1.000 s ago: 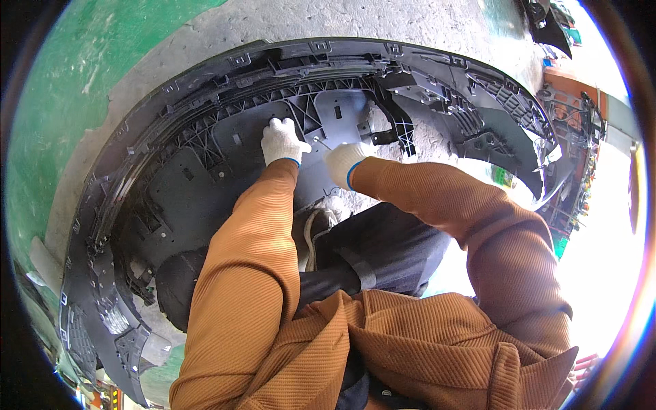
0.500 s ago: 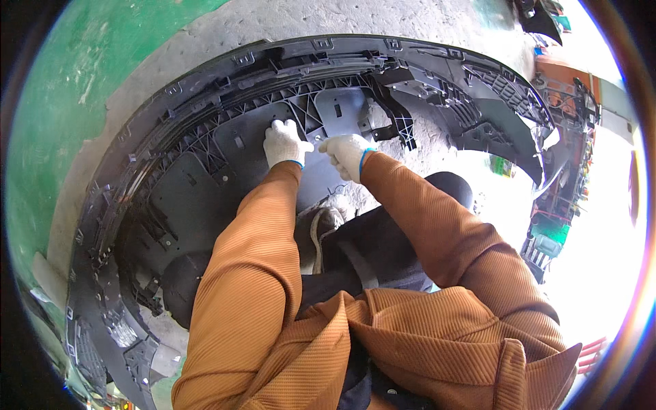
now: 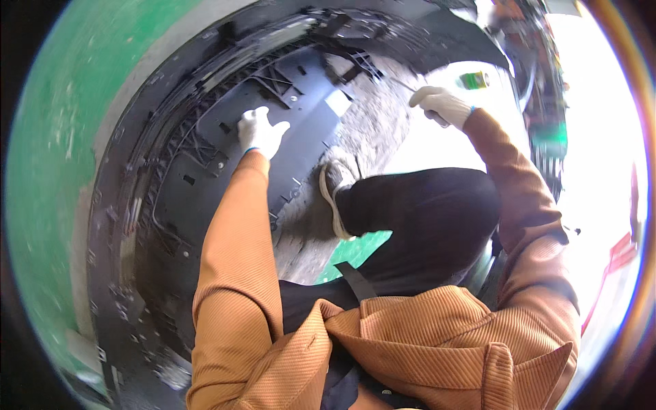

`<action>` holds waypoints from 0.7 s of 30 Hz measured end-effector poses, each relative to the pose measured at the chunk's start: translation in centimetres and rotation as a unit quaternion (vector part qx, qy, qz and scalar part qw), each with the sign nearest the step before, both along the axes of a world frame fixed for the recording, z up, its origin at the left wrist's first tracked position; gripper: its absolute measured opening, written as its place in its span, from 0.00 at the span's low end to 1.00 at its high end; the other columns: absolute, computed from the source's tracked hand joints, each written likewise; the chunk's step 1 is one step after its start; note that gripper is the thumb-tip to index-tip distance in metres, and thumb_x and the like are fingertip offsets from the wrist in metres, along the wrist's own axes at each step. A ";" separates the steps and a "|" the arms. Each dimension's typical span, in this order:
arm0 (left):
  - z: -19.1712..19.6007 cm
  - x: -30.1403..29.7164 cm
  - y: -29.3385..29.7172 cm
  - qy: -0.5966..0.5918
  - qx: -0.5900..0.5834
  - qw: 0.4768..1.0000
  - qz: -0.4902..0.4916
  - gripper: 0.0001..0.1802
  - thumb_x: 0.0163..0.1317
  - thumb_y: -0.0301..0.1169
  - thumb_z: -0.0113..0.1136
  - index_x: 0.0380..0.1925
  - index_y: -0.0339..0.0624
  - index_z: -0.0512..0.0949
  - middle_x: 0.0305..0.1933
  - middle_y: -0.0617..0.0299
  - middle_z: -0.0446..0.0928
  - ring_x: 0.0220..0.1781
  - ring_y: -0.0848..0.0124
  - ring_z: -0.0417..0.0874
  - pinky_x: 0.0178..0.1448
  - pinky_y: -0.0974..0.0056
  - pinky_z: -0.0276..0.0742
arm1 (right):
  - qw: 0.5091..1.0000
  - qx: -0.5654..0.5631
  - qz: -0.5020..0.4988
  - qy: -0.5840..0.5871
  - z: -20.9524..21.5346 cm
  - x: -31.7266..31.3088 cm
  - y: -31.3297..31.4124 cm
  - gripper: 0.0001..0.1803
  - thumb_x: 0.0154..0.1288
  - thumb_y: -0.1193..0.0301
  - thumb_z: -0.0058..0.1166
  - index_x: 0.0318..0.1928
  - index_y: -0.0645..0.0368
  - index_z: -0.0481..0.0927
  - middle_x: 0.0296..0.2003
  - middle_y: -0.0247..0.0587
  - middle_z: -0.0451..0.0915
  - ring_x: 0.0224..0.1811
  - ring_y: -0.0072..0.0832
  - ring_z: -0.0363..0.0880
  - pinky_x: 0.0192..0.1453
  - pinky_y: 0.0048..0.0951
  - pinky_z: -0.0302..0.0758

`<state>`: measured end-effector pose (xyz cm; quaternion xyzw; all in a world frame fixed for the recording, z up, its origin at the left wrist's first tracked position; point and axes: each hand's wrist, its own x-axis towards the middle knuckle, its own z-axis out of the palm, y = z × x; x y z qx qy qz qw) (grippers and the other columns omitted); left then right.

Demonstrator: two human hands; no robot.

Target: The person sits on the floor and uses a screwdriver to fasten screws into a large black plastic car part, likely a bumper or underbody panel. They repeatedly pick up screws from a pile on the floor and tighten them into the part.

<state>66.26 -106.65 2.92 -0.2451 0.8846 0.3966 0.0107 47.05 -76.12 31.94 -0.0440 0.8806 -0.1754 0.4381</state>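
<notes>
A large black car bumper (image 3: pixel 113 225) curves around me, lying on the floor with its inner side up. Along its inside runs a flat dark plastic panel (image 3: pixel 212 154) with slots and ribbed edges. My left hand (image 3: pixel 261 133), in a white glove, lies on this panel with thumb and fingers apart and nothing in it. Off to the right, beyond the panel's end, my gloved right hand (image 3: pixel 444 106) is closed. A thin metal rod-like tool (image 3: pixel 402 85) sticks out from its fingers to the left. The tool's handle is hidden in the glove.
My shoe (image 3: pixel 336 198) stands on the floor beside the panel's near edge, with my bent leg (image 3: pixel 437 205) to its right. A green can-like object (image 3: pixel 473 80) lies past my right hand. Blurred parts and equipment (image 3: pixel 543 89) stand at the far right.
My right hand has moved away from the panel to the right, where the thin tool now shows. My left hand has shifted slightly left, its fingers more spread. The view has swung.
</notes>
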 end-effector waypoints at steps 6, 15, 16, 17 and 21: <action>0.9 5.0 3.0 -0.028 -0.091 0.995 -0.035 0.25 0.60 0.41 0.75 0.53 0.42 0.84 0.59 0.45 0.80 0.64 0.47 0.79 0.66 0.45 0.79 | 0.928 0.013 -0.361 0.091 0.5 21.4 22.9 0.19 0.73 0.65 0.51 0.57 0.58 0.85 0.35 0.36 0.82 0.28 0.23 0.75 0.31 0.26 0.72; 5.1 3.8 5.1 -0.025 -0.118 0.993 -0.011 0.27 0.62 0.47 0.72 0.57 0.46 0.83 0.60 0.46 0.80 0.64 0.47 0.81 0.67 0.44 0.80 | 0.877 0.097 -0.469 0.034 -7.2 46.3 28.8 0.21 0.71 0.65 0.52 0.60 0.56 0.83 0.45 0.44 0.83 0.42 0.35 0.78 0.44 0.33 0.75; 5.0 3.6 4.5 -0.003 -0.133 0.991 -0.015 0.27 0.62 0.47 0.72 0.56 0.45 0.84 0.59 0.44 0.82 0.63 0.46 0.82 0.66 0.44 0.80 | 0.887 0.099 -0.449 0.037 -8.1 46.4 29.1 0.21 0.71 0.65 0.53 0.61 0.56 0.83 0.46 0.45 0.83 0.43 0.36 0.78 0.46 0.33 0.75; 4.6 3.6 3.9 0.015 -0.148 0.989 0.012 0.26 0.61 0.46 0.72 0.54 0.45 0.85 0.58 0.43 0.83 0.62 0.45 0.83 0.65 0.43 0.80 | 0.899 0.099 -0.424 0.044 -9.1 45.8 29.2 0.21 0.71 0.65 0.53 0.61 0.56 0.83 0.47 0.46 0.83 0.45 0.37 0.79 0.47 0.34 0.75; 3.2 2.4 3.3 -0.009 -0.163 0.985 0.059 0.26 0.63 0.48 0.71 0.56 0.47 0.82 0.60 0.45 0.79 0.63 0.44 0.79 0.64 0.40 0.79 | 0.932 0.081 -0.342 0.089 -12.7 41.6 32.2 0.23 0.70 0.65 0.53 0.63 0.55 0.82 0.51 0.50 0.83 0.51 0.43 0.80 0.53 0.37 0.77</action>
